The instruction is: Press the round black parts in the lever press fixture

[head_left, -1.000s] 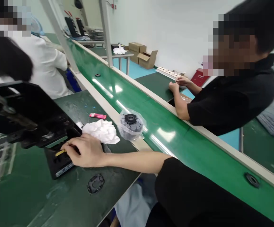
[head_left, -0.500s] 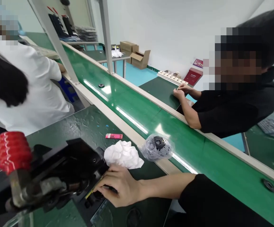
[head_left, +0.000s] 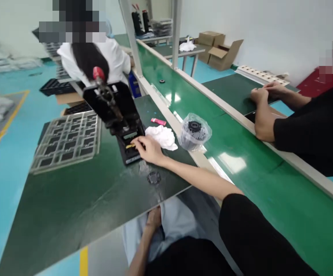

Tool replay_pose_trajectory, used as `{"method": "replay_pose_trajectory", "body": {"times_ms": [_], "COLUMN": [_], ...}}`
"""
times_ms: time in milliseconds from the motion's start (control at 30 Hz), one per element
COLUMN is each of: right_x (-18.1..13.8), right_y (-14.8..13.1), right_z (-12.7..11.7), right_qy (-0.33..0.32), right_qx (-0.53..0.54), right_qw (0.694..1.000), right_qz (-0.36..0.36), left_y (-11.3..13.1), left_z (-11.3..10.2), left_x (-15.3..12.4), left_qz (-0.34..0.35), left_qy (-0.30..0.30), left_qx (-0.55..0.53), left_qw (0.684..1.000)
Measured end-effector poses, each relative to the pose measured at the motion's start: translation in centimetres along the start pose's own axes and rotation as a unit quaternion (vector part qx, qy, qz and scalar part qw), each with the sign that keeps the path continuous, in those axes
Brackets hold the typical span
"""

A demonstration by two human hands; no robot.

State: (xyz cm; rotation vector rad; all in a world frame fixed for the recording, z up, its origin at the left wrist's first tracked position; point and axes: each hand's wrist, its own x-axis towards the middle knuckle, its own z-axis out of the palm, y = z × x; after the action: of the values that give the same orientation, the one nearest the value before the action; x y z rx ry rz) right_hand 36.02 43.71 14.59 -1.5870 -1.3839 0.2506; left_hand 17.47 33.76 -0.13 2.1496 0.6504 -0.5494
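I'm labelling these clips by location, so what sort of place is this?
Probably a factory assembly workshop. A long green conveyor-like belt runs past the worktable, where a black lever fixture stands at the person's right hand, near a tray divided into compartments.

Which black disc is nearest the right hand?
The tabletop disc, lying by the right hand. The bag disc, at the clear bag, and the belt disc, on the green belt, are farther off.
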Motion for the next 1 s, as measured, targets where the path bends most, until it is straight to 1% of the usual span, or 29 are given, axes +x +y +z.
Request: {"method": "replay_pose_trajectory", "body": {"times_ms": [67,133,167,233,267,333,400,467,500,567,700,800,900,1000], "right_x": [-0.1,-0.2,-0.3,-0.4,-0.4,-0.5,-0.6,-0.6,-0.7,-0.7,-0.8,-0.9,-1.0,-1.1], "right_y": [-0.6,-1.0,-1.1,-1.3,-1.3,-1.2,-1.0,-0.8,-0.6,-0.2,0.3,0.5,0.6,0.5], "right_z": [-0.3,-0.6,-0.7,-0.8,-0.8,-0.6,-0.3,-0.1,0.1,0.3,0.4,0.4,0.3,0.1], "right_qy": [-0.003,-0.005,-0.005,-0.004,-0.003,0.002,0.008,0.013,0.016,0.021,0.029,0.027,0.024,0.016], "right_qx": [-0.012,-0.019,-0.023,-0.030,-0.031,-0.030,-0.023,-0.013,-0.007,0.004,0.022,0.030,0.038,0.044], "right_qw": [1.000,1.000,1.000,0.999,0.999,0.999,0.999,1.000,1.000,1.000,0.999,0.999,0.999,0.998], "right_qz": [0.017,0.019,0.019,0.020,0.021,0.022,0.020,0.018,0.016,0.009,-0.011,-0.024,-0.030,-0.031], "left_y": [0.7,1.9,2.7,4.5,5.5,7.0,7.8,7.5,7.1,5.9,4.2,3.7,3.3,3.0], "left_z": [1.3,0.9,0.1,-2.2,-3.6,-6.4,-9.0,-11.2,-12.0,-13.4,-15.1,-16.0,-16.4,-16.4], "left_x": [-3.1,-6.3,-8.1,-11.8,-13.6,-16.4,-17.5,-16.9,-16.0,-13.6,-8.5,-6.0,-5.1,-5.4], "left_qz": [-0.020,-0.004,0.020,0.077,0.128,0.189,0.199,0.184,0.172,0.165,0.193,0.228,0.238,0.239], "left_qy": [0.008,0.020,0.033,0.074,0.119,0.208,0.289,0.371,0.393,0.404,0.354,0.325,0.306,0.290], "left_qx": [0.009,0.013,0.010,-0.007,-0.022,-0.038,-0.036,-0.020,-0.008,0.010,0.038,0.037,0.002,-0.033], "left_qw": [1.000,1.000,0.999,0.994,0.984,0.959,0.936,0.910,0.903,0.900,0.914,0.917,0.922,0.926]}}
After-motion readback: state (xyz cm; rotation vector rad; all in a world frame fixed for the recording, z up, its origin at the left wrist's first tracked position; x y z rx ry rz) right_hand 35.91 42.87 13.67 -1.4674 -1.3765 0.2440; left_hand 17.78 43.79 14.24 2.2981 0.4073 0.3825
